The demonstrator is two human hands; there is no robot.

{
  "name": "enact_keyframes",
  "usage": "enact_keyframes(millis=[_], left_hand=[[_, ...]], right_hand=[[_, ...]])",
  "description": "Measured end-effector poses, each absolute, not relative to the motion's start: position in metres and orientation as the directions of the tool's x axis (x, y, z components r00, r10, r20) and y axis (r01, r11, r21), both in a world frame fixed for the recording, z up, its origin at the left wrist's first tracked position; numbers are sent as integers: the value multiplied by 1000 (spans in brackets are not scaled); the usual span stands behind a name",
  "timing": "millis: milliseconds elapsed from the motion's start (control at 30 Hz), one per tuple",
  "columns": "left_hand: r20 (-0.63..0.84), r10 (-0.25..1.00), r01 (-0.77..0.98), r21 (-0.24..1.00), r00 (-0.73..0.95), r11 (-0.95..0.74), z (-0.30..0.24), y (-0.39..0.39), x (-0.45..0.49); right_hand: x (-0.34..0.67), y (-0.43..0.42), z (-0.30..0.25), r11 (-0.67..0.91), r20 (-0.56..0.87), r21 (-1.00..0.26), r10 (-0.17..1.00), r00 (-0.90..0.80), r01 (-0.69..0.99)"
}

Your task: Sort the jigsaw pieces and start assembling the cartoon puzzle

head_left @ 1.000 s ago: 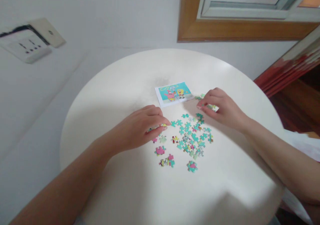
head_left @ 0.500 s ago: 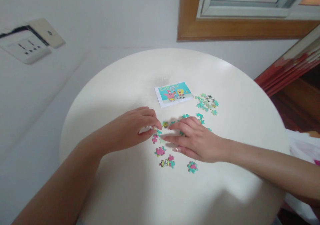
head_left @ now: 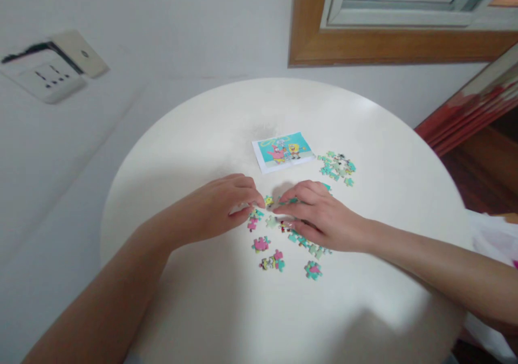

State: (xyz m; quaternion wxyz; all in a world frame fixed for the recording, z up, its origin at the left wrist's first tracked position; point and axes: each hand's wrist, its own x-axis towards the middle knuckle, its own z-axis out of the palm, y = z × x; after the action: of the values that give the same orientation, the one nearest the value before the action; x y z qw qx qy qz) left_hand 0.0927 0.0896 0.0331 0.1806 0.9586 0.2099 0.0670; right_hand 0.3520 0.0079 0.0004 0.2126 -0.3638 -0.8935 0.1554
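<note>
Loose teal, pink and yellow puzzle pieces (head_left: 270,260) lie scattered at the middle of a round white table (head_left: 202,137). My left hand (head_left: 218,207) rests on the table with its fingers pinched on a small cluster of joined pieces (head_left: 256,213). My right hand (head_left: 319,215) lies over the main scatter, fingers curled and pinching a teal piece close to my left fingertips. A small cartoon reference picture (head_left: 283,151) sits just beyond both hands.
A separate small group of teal pieces (head_left: 338,167) lies to the right of the picture. A wall socket (head_left: 48,75) is on the white wall at left. A wooden window frame (head_left: 388,46) and red cloth (head_left: 473,113) are at right.
My right hand left the small group beside the picture and came across to the main scatter, meeting my left fingertips. My left hand barely moved.
</note>
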Motion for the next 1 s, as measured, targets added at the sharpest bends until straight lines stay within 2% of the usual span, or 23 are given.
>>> enact_keyframes(millis=[133, 267, 633, 1000], left_hand=[[28, 419, 376, 392, 908, -840, 31, 86, 97], [-4, 378, 350, 391, 926, -851, 26, 79, 106], [44, 412, 356, 424, 910, -832, 19, 75, 109], [70, 414, 360, 377, 908, -853, 17, 70, 116]], right_hand=[[344, 8, -3, 639, 236, -428, 761, -604, 639], [343, 8, -8, 620, 266, -429, 782, -563, 657], [345, 6, -6, 610, 265, -435, 790, -553, 662], [343, 6, -8, 623, 285, -415, 781, -555, 664]])
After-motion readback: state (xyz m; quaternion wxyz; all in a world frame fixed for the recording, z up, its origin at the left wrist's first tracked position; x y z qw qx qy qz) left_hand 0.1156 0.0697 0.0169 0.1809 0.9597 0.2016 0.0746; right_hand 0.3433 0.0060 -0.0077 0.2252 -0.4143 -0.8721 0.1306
